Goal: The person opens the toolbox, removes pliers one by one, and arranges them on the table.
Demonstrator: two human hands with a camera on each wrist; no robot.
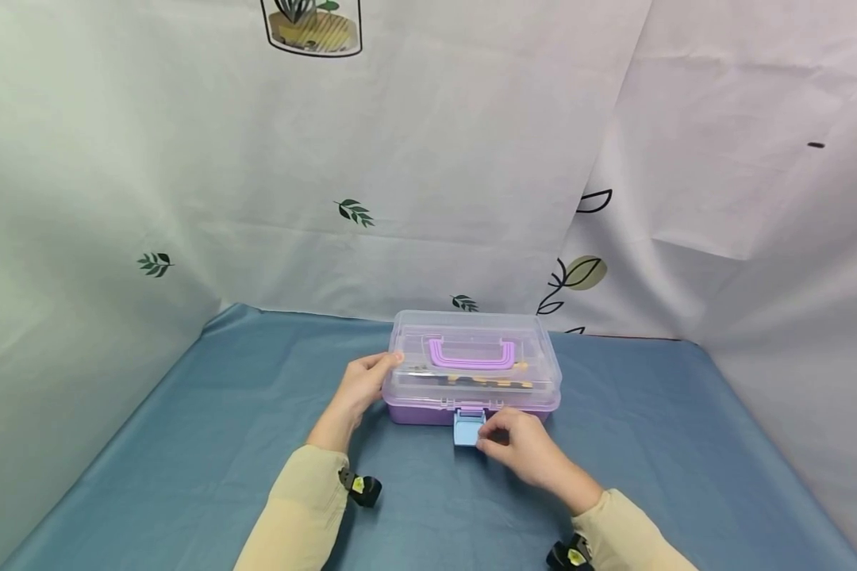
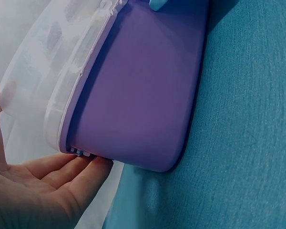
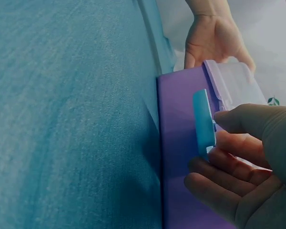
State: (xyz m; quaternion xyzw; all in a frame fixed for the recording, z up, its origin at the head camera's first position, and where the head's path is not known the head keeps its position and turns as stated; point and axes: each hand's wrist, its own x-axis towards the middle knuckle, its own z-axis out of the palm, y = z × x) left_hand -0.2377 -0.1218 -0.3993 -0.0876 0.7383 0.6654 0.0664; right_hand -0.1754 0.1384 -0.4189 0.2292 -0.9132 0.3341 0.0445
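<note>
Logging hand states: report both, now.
Left hand: holding the purple rectangular plastic box with clear lid by its left end.
Right hand: at the flat light-blue plastic latch; whether it pinches it cannot be told.

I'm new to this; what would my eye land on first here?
Probably the purple box with its clear lid, toward the far edge of the blue cloth. Next, the light-blue latch at its front, with the right hand there, and the left hand holding the box's left end.

The lid [image 1: 471,352] looks glossy plastic, the base [image 2: 138,90] matt plastic.
</note>
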